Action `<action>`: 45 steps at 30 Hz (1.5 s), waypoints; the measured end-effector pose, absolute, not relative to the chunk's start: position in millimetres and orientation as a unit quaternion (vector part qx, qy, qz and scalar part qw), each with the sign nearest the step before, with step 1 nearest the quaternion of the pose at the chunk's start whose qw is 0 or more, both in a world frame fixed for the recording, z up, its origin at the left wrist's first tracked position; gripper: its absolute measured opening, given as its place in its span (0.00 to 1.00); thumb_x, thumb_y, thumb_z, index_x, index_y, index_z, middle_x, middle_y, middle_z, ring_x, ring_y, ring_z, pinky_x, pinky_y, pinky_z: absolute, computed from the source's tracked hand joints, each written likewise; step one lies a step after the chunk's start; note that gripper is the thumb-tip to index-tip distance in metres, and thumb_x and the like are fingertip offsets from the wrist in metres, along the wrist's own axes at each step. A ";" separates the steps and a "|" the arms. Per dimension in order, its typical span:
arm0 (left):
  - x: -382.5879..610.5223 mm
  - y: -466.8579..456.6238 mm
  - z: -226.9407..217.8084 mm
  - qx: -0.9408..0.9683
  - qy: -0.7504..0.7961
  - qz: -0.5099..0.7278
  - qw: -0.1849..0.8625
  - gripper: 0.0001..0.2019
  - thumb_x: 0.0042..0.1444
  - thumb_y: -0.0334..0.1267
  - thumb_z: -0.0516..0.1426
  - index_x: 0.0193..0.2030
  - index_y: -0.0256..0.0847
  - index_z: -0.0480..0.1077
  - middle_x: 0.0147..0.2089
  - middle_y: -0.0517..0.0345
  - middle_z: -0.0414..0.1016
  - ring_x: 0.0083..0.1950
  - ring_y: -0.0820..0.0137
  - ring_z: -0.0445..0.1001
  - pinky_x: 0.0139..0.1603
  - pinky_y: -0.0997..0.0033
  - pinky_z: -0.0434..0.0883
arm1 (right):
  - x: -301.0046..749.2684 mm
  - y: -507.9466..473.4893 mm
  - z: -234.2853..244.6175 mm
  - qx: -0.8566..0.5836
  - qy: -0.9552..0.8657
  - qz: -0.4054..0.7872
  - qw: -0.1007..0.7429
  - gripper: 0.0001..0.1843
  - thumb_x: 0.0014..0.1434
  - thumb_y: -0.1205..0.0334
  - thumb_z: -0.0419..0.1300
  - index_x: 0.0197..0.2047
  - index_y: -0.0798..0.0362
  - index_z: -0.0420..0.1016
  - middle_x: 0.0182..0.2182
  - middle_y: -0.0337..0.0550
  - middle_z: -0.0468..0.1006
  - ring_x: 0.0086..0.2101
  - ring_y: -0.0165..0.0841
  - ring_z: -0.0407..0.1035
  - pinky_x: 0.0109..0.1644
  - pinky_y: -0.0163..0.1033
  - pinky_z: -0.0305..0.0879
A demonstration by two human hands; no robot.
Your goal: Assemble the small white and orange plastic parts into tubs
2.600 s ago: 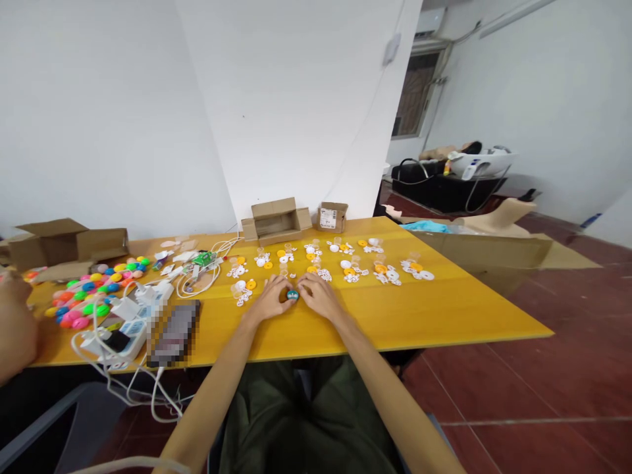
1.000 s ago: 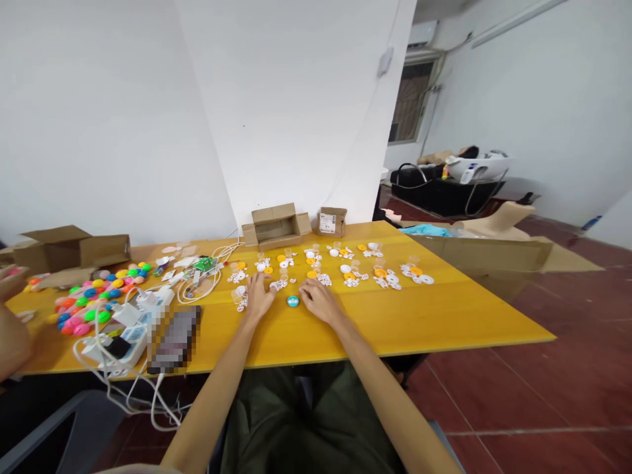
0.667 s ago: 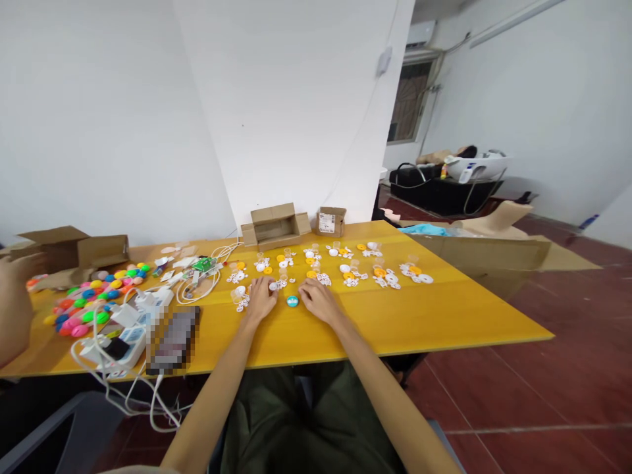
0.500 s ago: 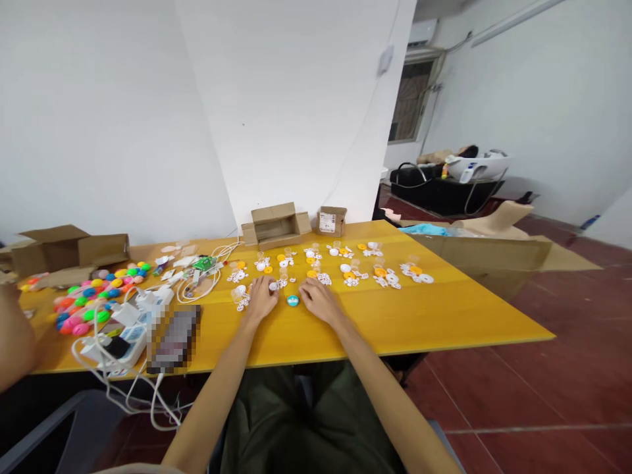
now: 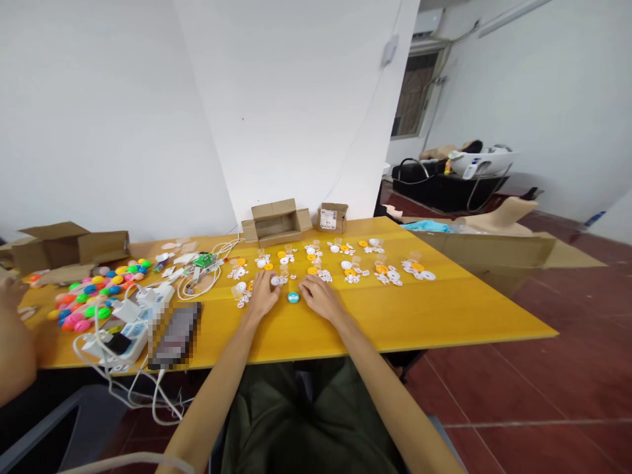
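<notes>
Left hand pinches a small white piece just left of the teal disc — a pick-up, I'd say. Right hand, loosely curled and holding nothing, rests right of it — next wants a fine, steady grip.

1. Right of your right hand the table lies bare to its edge; you can pass freely there.
2. Ahead, rows of small parts crowd the table, with boxes behind them.
3. Left of your left hand, cables, a phone and a power strip block the way.
4. Far left, another person's arm rests beside the balls.
</notes>
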State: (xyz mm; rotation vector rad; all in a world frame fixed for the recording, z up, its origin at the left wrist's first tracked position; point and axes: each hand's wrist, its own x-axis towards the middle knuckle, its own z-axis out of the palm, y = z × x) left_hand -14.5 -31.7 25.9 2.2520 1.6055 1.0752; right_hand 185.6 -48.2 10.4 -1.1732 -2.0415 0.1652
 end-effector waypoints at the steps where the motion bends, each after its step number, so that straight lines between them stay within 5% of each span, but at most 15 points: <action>1: -14.0 -32.3 26.4 0.756 0.535 0.367 0.088 0.10 0.56 0.33 0.57 0.45 0.46 0.70 0.47 0.53 0.74 0.54 0.57 0.71 0.58 0.54 0.68 | 185.6 -48.2 10.5 -0.459 -0.800 0.065 0.381 0.12 0.62 0.73 0.55 0.31 0.50 0.74 0.35 0.43 0.76 0.39 0.35 0.69 0.46 0.38 0.65; 10: -11.2 -35.9 28.0 0.780 0.452 0.418 0.111 0.07 0.58 0.35 0.59 0.44 0.43 0.72 0.43 0.55 0.74 0.46 0.63 0.74 0.53 0.62 0.71 | 184.7 -47.8 8.8 -0.459 -0.793 0.073 0.394 0.12 0.62 0.72 0.55 0.32 0.50 0.75 0.36 0.44 0.77 0.39 0.36 0.70 0.46 0.38 0.66; 16: -9.0 -39.2 29.4 0.800 0.403 0.416 0.160 0.11 0.60 0.38 0.60 0.49 0.44 0.73 0.45 0.55 0.76 0.45 0.65 0.74 0.52 0.64 0.71 | 183.6 -51.1 8.8 -0.418 -0.779 0.093 0.458 0.19 0.62 0.73 0.51 0.49 0.46 0.76 0.43 0.43 0.78 0.44 0.36 0.72 0.50 0.39 0.68; 21: -5.3 -42.0 32.8 0.790 0.392 0.412 0.230 0.11 0.61 0.40 0.59 0.50 0.44 0.74 0.46 0.56 0.79 0.42 0.68 0.75 0.49 0.67 0.73 | 184.2 -51.6 9.0 -0.374 -0.796 0.102 0.465 0.19 0.65 0.71 0.50 0.52 0.44 0.76 0.44 0.44 0.77 0.44 0.36 0.72 0.48 0.39 0.69; 31: -0.4 -43.5 37.4 0.787 0.361 0.413 0.283 0.13 0.64 0.46 0.56 0.45 0.43 0.78 0.42 0.54 0.83 0.43 0.64 0.79 0.49 0.64 0.75 | 183.3 -52.2 11.0 -0.370 -0.779 0.147 0.485 0.08 0.68 0.59 0.55 0.42 0.46 0.77 0.41 0.44 0.76 0.42 0.37 0.71 0.47 0.40 0.69; 40: -3.5 -45.1 33.8 0.802 0.390 0.381 0.245 0.17 0.62 0.47 0.58 0.53 0.43 0.73 0.46 0.54 0.80 0.40 0.67 0.77 0.43 0.67 0.74 | 180.8 -43.2 8.0 -0.376 -0.686 0.258 0.568 0.11 0.64 0.53 0.54 0.35 0.48 0.71 0.34 0.41 0.78 0.36 0.36 0.71 0.42 0.39 0.68; 45: -5.8 -44.3 27.0 0.838 0.382 0.322 0.218 0.21 0.55 0.45 0.64 0.55 0.44 0.71 0.45 0.54 0.77 0.41 0.65 0.75 0.48 0.64 0.73 | 181.0 -41.6 7.8 -0.369 -0.642 0.299 0.602 0.13 0.62 0.48 0.56 0.34 0.48 0.70 0.31 0.38 0.76 0.33 0.35 0.69 0.39 0.38 0.68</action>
